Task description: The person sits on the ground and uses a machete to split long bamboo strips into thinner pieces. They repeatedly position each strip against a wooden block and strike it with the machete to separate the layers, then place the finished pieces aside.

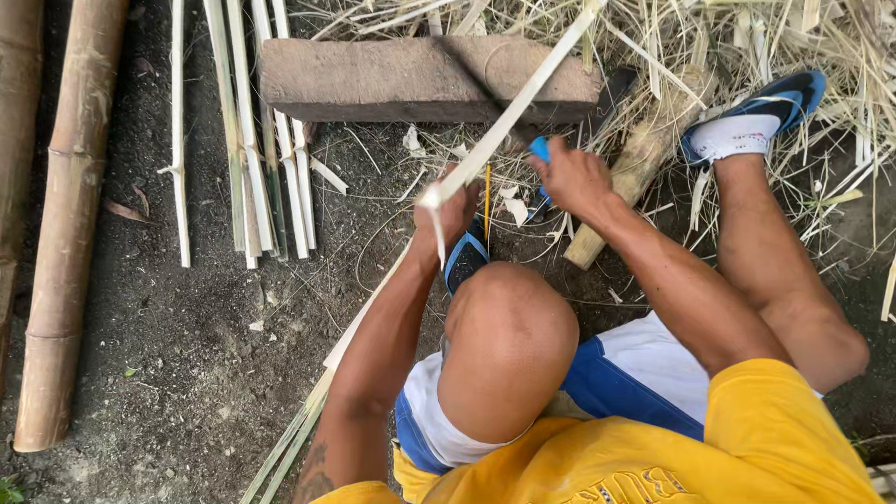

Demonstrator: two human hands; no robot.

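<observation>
Bamboo strip [509, 117], pale and thin, runs on a slant from the far right of the scene down toward the near left, passing over the grey stone block [420, 79] that lies on the dark soil. The left hand [448, 213] is closed around the strip about midway along its length, so the longer far part rises up and away beyond the fist while the nearer part trails back past the forearm toward a bundle of similar strips on the ground. Just right of it, the right hand [571, 177] is wrapped tight on a blue-handled tool [539, 149], probably a knife, though its blade is hard to make out against the block's shadow. The tool sits just beside the strip, right of the left fist. A round wooden billet [621, 182] lies beyond the right wrist. Split bamboo slats [266, 140] lie in a row to the left, with whole bamboo poles [65, 215] further left.
</observation>
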